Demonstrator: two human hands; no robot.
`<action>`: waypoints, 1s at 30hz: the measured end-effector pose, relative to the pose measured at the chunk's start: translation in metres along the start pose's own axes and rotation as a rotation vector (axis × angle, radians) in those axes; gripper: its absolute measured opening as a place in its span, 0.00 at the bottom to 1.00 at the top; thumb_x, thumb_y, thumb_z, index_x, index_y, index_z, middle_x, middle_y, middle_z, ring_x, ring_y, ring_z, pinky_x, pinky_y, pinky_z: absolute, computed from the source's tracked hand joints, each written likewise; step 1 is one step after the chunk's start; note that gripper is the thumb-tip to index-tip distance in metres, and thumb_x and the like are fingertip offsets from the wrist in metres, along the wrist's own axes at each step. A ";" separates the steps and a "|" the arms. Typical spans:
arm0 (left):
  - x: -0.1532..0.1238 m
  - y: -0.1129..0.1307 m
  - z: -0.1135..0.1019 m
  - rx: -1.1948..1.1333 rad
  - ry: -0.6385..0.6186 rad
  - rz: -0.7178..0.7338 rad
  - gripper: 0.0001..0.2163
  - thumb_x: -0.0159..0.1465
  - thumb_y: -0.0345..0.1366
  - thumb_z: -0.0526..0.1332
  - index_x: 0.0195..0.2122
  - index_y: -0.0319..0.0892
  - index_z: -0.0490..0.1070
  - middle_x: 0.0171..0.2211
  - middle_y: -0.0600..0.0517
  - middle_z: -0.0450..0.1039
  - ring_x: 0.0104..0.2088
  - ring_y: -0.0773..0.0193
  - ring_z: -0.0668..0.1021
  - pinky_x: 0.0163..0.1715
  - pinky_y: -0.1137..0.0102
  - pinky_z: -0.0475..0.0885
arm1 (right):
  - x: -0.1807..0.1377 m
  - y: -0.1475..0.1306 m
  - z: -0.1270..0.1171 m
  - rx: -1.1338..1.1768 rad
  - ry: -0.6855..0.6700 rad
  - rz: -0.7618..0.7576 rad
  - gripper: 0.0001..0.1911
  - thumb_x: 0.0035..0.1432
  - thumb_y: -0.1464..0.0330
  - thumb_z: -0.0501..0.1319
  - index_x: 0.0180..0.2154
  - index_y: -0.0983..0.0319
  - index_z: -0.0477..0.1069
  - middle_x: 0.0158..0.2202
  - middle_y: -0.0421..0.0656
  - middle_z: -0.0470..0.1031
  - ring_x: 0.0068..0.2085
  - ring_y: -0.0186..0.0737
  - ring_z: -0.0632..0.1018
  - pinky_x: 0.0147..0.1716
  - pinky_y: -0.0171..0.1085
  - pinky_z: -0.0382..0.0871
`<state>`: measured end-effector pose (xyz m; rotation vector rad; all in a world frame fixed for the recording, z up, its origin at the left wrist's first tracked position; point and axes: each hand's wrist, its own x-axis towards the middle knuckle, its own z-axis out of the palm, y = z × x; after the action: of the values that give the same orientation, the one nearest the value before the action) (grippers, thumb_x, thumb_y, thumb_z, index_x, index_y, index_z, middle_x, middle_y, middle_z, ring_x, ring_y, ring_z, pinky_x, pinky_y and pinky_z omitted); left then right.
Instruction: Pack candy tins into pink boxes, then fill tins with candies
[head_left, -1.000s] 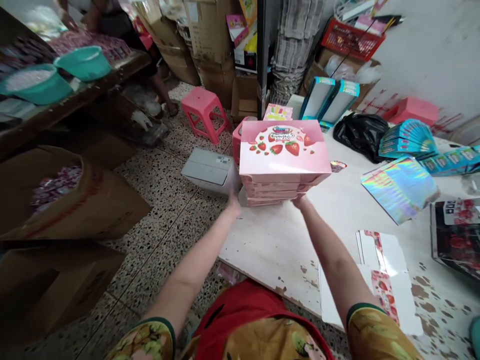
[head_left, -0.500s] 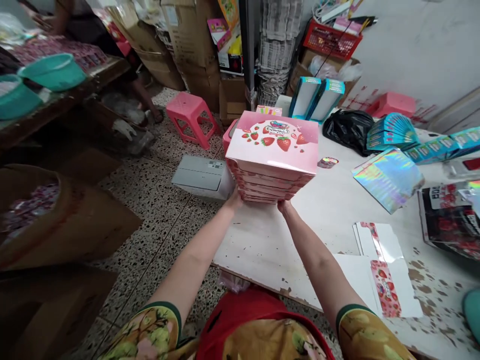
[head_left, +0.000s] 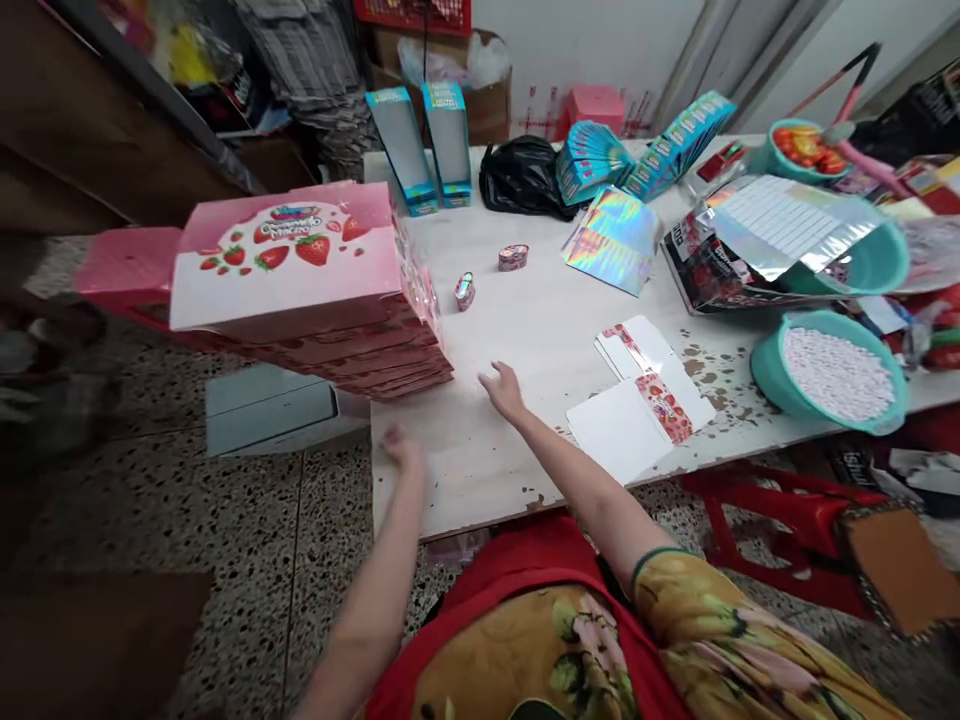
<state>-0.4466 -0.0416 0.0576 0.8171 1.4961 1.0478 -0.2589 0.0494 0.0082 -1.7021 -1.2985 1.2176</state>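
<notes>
A tall stack of pink strawberry-print boxes stands at the table's left end. My right hand is over the white tabletop, just right of the stack and apart from it. Its fingers are spread and hold nothing. Near the table's left edge, below the stack, my left hand is smeared by motion, so its fingers are unclear. Flat white box blanks with strawberry panels lie to the right of my right hand. Beyond it are two small shiny pink packs.
Blue boxes, a black plastic bag and holographic sheets line the back. A teal basin of white pieces sits at the right. A red stool is below it; a grey box is left of the table.
Both hands have come off the box stack, which they gripped at its base. The view has swung right, so the stack appears further left.
</notes>
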 end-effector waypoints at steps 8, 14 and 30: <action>0.081 0.014 0.153 0.204 0.074 0.124 0.18 0.61 0.35 0.70 0.52 0.47 0.74 0.58 0.39 0.72 0.64 0.44 0.70 0.68 0.53 0.61 | -0.018 0.101 -0.251 -0.735 0.481 0.038 0.33 0.64 0.53 0.54 0.59 0.72 0.69 0.68 0.66 0.60 0.69 0.62 0.59 0.68 0.61 0.51; 0.278 0.096 0.170 0.851 0.413 -0.050 0.35 0.65 0.33 0.64 0.71 0.37 0.50 0.71 0.31 0.51 0.73 0.40 0.52 0.67 0.42 0.54 | -0.026 0.157 -0.351 -0.909 0.660 0.102 0.40 0.65 0.47 0.45 0.63 0.71 0.66 0.67 0.66 0.60 0.70 0.69 0.58 0.64 0.68 0.53; 0.342 0.119 0.258 1.098 -0.191 0.367 0.26 0.70 0.40 0.61 0.61 0.25 0.61 0.73 0.37 0.47 0.73 0.34 0.41 0.67 0.34 0.28 | -0.039 0.188 -0.358 -0.974 0.502 0.273 0.42 0.67 0.47 0.48 0.70 0.71 0.56 0.72 0.66 0.52 0.73 0.70 0.51 0.66 0.70 0.48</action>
<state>-0.2601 0.3607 0.0316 1.9439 1.7524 0.2821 0.1381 -0.0304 -0.0269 -2.6974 -1.4462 0.1606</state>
